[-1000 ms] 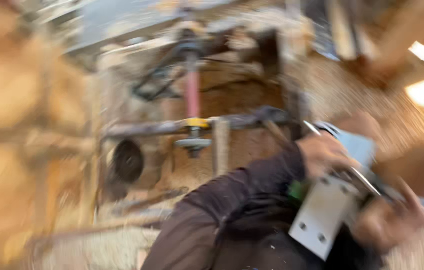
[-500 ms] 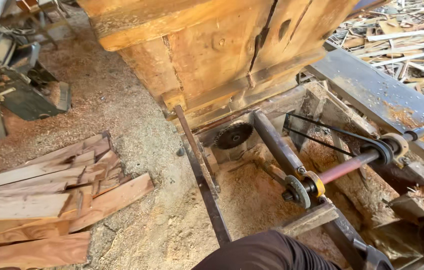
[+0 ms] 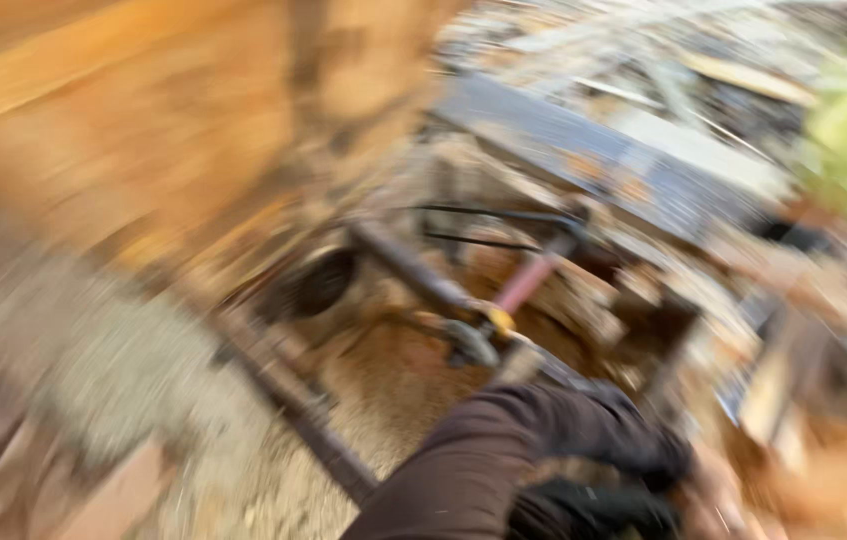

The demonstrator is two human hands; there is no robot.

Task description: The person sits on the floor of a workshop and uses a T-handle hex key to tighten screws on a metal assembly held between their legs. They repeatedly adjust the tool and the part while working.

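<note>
the view is badly smeared by motion, so only large shapes read with any confidence. a dark-sleeved arm (image 3: pixel 503 450) reaches in from the bottom edge toward the lower right, and its end dissolves into a blur of dark fabric and a pale patch near the bottom right corner; i cannot tell which of the hands this is, nor whether either is clenched, released or grasping anything. just above the sleeve sits the machine's drive gear: a dark shaft (image 3: pixel 408 270) running diagonally, a yellow collar (image 3: pixel 499 320) on it, and a reddish rod (image 3: pixel 528 282) angling up to the right, with thin black belts (image 3: pixel 488 225) stretched across behind. a dark round pulley (image 3: pixel 318 285) lies to the left of the shaft, and a steel frame rail (image 3: pixel 293 400) crosses the sawdust-covered ground (image 3: pixel 93 380) below it. a large timber block (image 3: pixel 123 110) fills the upper left, and a grey metal plate (image 3: pixel 593 160) slants across the upper right. judging from this, the arm is near the shaft assembly but apart from it, and nothing shows any work on it as done or begun; how far things stand cannot be read from so blurred a frame.
</note>
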